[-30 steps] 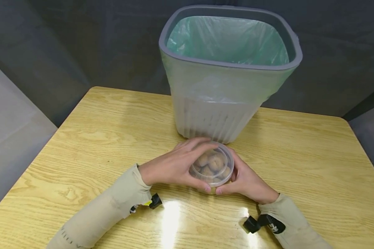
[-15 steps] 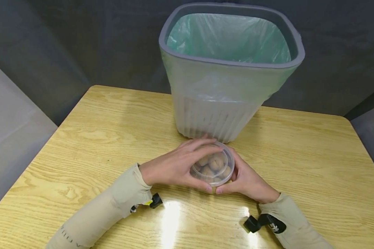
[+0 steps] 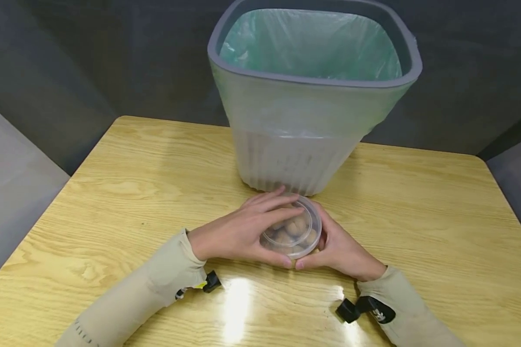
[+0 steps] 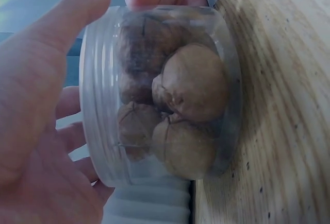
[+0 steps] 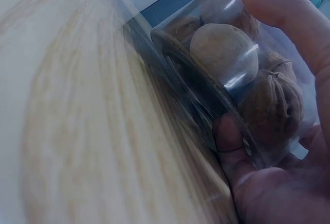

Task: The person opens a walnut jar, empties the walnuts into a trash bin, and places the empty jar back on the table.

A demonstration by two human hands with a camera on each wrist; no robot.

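Clear tub of walnuts (image 3: 293,231) grasped by left grip (image 3: 239,233) and right grip (image 3: 338,248), just before bin (image 3: 304,159); bare counter (image 3: 417,217) either side.

jar (image 3: 292,230) on table (image 3: 417,207), before bin (image 3: 304,96).

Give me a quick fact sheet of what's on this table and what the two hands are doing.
Held thing: clear tub with its lid on, full of walnuts
Left hand: fingers lie over the lid, thumb at the near rim
Right hand: grips the tub's right side
Tub's place: on the wooden table, just in front of the bin
Behind it: grey bin with green liner
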